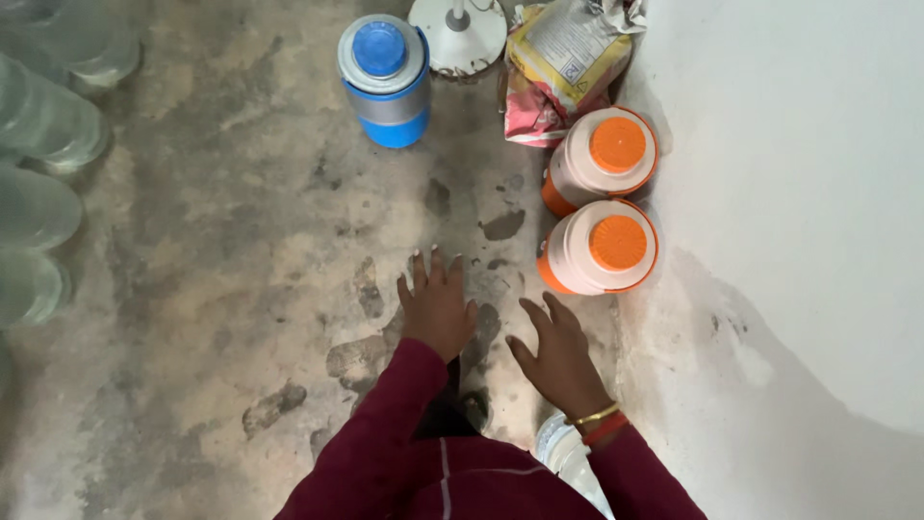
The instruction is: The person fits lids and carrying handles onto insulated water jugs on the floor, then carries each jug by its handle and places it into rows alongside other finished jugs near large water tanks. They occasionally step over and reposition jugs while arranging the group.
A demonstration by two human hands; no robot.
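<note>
Both arms extend forward in maroon sleeves. Left hand [438, 306] open, palm down, fingers together. Right hand [558, 354] open, fingers spread, bangles at wrist.

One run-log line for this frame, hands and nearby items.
left hand: open, over floor | right hand: open, empty, nearest orange-lidded jug | second orange-lidded jug behind | blue jug apart
</note>
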